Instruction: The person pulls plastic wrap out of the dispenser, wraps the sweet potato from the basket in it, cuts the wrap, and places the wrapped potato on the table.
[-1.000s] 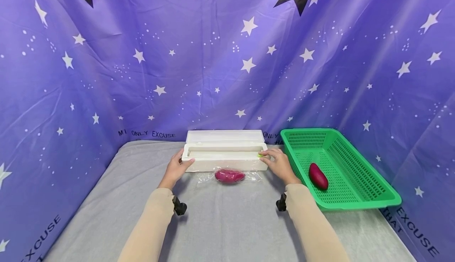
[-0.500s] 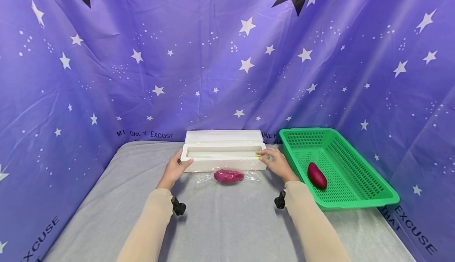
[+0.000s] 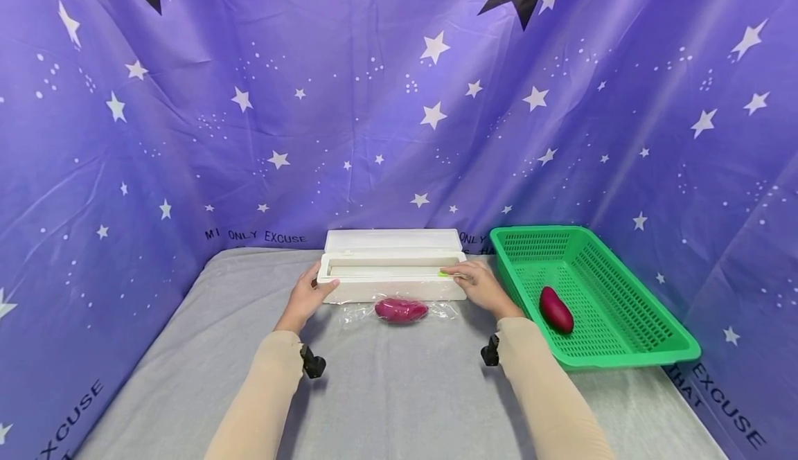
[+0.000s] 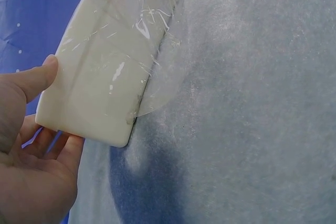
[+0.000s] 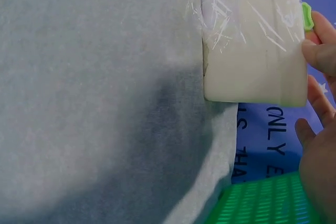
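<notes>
A long white cling film dispenser (image 3: 374,291) sits at the back of the table with its lid (image 3: 393,240) raised. My left hand (image 3: 303,302) grips its left end, thumb on the front top edge and fingers round the end. At the right part of the front edge, my right hand (image 3: 481,287) pinches a small green slide cutter (image 5: 307,17) between thumb and finger. Clear cling film (image 4: 163,72) hangs over the dispenser's front onto the cloth. Against that front lies a dark red sweet potato (image 3: 401,310) with film over and around it.
To the right stands a green plastic basket (image 3: 630,361) with one dark red sweet potato (image 3: 557,310) inside. A grey cloth (image 3: 399,391) covers the table. Purple star-printed curtains (image 3: 374,100) rise close behind the dispenser and along both sides.
My right hand has slid the green cutter a short way left along the dispenser's edge. The left hand keeps its grip, and the sweet potatoes have not moved.
</notes>
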Tool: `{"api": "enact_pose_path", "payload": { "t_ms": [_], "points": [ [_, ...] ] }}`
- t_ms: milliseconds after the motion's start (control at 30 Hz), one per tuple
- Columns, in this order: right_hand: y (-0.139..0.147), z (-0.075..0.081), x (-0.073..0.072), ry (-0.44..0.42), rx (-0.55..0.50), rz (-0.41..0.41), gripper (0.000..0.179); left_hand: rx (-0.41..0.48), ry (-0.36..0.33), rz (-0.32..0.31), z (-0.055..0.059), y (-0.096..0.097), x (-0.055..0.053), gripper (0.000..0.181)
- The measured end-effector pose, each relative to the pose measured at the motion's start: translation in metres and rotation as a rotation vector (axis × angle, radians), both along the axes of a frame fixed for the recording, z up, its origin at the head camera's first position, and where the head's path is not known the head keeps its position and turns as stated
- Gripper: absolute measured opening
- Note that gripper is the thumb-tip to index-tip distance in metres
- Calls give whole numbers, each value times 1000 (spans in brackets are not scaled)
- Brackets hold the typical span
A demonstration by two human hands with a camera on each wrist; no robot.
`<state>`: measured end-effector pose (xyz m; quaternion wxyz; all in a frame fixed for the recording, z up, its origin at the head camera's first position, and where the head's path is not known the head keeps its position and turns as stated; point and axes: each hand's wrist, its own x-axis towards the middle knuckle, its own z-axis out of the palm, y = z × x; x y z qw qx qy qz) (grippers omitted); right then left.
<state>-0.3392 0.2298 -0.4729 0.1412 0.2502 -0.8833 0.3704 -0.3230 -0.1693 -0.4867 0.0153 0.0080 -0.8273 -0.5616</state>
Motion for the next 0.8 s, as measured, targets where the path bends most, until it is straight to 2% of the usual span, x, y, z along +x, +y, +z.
{"api": "enact_pose_path", "payload": {
  "t_ms": [100,200,333,533,667,800],
  "points": [
    [-2,1,1,57,22,21,33,-7,0,-5,0,0,-1,81],
    [-4,3,2,78,50,23,36,-14,-2,-5,1,0,-1,81],
    [-7,7,4,38,82,11,35,-26,-14,-2,2,0,0,81],
    [-14,8,3,-29,79,-42,23,-34,-22,7,4,0,1,80],
    [-20,5,-1,22,81,-76,24,-25,-16,5,5,1,2,80],
    [-24,2,-5,90,57,-76,20,-21,-12,6,5,2,1,80]
  ]
}}
